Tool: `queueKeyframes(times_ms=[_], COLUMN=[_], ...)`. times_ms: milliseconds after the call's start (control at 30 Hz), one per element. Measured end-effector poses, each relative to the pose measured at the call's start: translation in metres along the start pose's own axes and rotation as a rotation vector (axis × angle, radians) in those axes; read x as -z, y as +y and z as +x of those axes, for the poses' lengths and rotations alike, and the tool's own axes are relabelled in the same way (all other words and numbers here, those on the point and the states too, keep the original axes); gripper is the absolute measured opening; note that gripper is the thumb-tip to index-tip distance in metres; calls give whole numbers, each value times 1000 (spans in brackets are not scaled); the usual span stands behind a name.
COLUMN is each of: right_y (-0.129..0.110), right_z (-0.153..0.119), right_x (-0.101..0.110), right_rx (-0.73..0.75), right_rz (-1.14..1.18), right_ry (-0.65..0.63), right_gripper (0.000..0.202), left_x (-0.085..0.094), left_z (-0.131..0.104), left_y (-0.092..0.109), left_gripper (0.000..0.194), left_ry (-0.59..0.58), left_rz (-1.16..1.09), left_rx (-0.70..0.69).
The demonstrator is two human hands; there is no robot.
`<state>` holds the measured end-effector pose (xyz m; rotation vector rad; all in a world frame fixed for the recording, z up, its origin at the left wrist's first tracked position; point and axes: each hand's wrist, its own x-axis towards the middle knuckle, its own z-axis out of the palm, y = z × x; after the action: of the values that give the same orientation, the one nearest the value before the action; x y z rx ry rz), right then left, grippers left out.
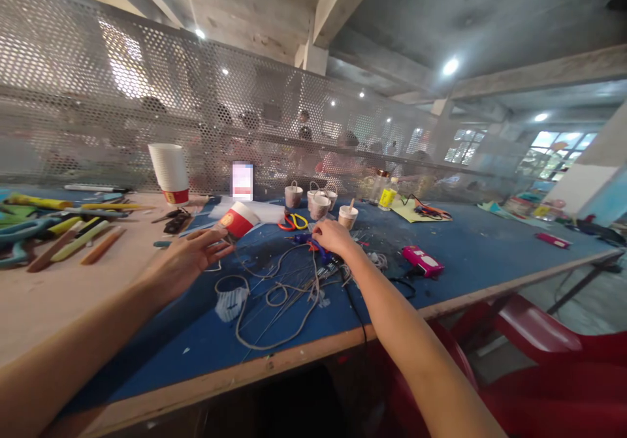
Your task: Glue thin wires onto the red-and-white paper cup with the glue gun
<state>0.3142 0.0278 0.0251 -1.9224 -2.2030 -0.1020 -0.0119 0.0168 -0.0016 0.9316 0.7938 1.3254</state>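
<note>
My left hand is closed around a red and white paper cup, tilted above the blue table mat. A grey cord hangs beside the cup. My right hand has its fingers curled on a blue tool with an orange part, which looks like a glue gun; the hand partly hides it. Under both hands lies a tangle of grey cord and thin wires. A small pale ribbed piece with a cord loop rests at the left of the tangle. Red and yellow-handled scissors lie just behind.
Several small cups with cord handles stand behind my right hand. At back left rises a stack of paper cups. Tools with coloured handles cover the left board. A magenta box lies right, and a red chair stands close by.
</note>
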Motion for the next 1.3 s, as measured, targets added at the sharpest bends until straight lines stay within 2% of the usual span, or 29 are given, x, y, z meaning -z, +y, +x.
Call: queueKeyframes(times_ms=[300,467,667,900,1167,1300], right_y=[5,5,15,35,44,48], right_z=[2,11,13,9,8,10], right_x=[16,18,18,11,12,14], right_rx=[-39,-9,31,41,16,21], right_rz=[14,-16,-74,-74,47,151], right_ry=[24,-41,-185,-237,-136,-174], right_gripper=[27,27,24,38,21,16], left_x=[8,4,2,8,6,7], left_z=[6,2,-1,5,4,3], left_y=[-1,0,-1,-5,-4,-2], left_gripper=[5,8,10,12,11,9], left_ry=[11,15,4,6,-12,-25], left_rz=[-23,-33,-35,-40,-35,-46], left_rx=[65,52,62,43,49,94])
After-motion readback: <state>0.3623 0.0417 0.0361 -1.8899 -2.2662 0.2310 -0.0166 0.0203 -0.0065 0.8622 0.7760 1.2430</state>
